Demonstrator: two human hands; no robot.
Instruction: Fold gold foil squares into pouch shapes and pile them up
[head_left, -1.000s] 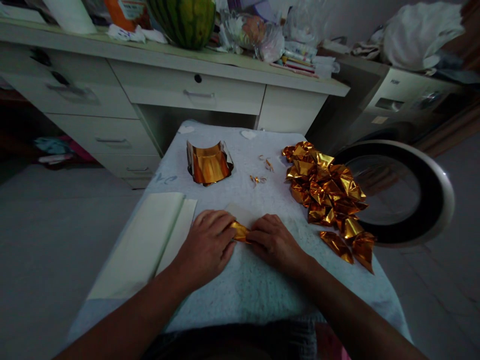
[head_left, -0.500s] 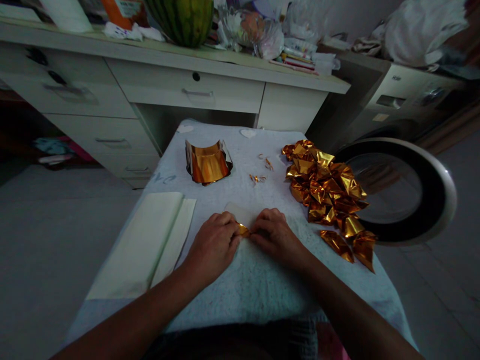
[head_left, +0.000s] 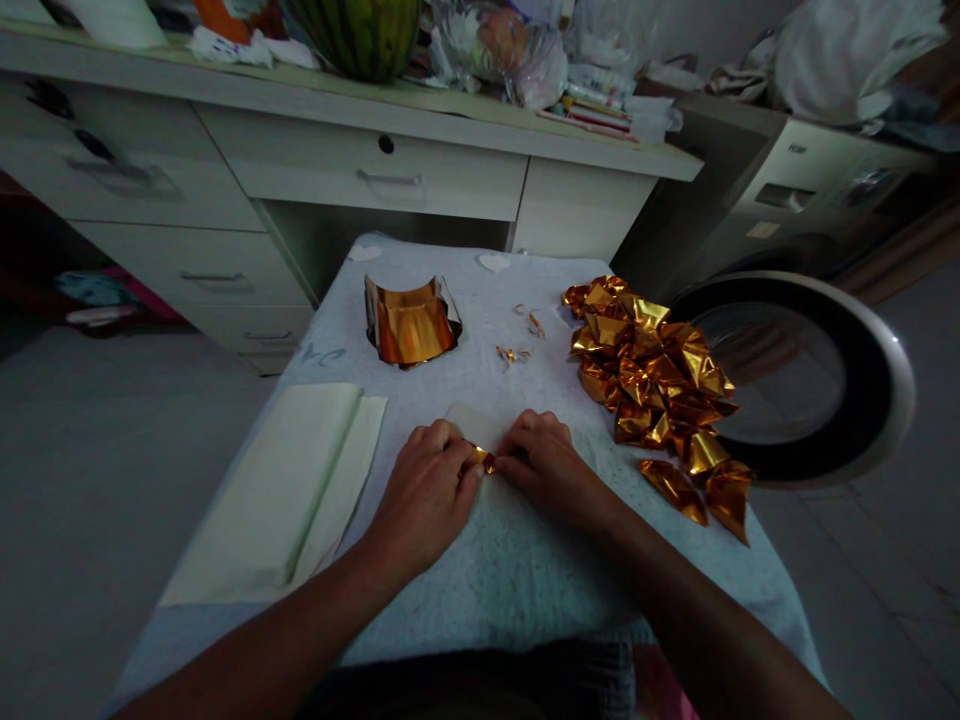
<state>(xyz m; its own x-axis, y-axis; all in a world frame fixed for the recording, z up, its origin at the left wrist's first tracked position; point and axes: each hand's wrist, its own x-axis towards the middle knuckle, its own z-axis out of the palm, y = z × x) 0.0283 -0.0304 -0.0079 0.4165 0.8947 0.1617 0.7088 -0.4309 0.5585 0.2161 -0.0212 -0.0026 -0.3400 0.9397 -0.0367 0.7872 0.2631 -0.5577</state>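
Observation:
A small piece of gold foil (head_left: 481,457) shows between my two hands at the middle of the cloth-covered table (head_left: 495,610). My left hand (head_left: 435,490) pinches its left side, and the fingers of my right hand (head_left: 544,462) close on its right end. Under the fingers lies a pale flat sheet (head_left: 469,422), partly hidden. A curved stack of gold foil sheets (head_left: 412,325) stands at the back left. Folded gold foil pieces (head_left: 652,370) are heaped on the right. Thin gold scraps (head_left: 513,354) lie between stack and heap.
Folded pale paper (head_left: 277,490) lies on the table's left side. Behind the table is a white drawer cabinet (head_left: 360,165) with a watermelon (head_left: 367,35) and bags on top. An open round washing machine door (head_left: 862,380) is close to the table's right edge.
The gold foil between my fingers looks slightly turned, and my right fingertips have come a little closer to my left hand. The whole view has shifted slightly.

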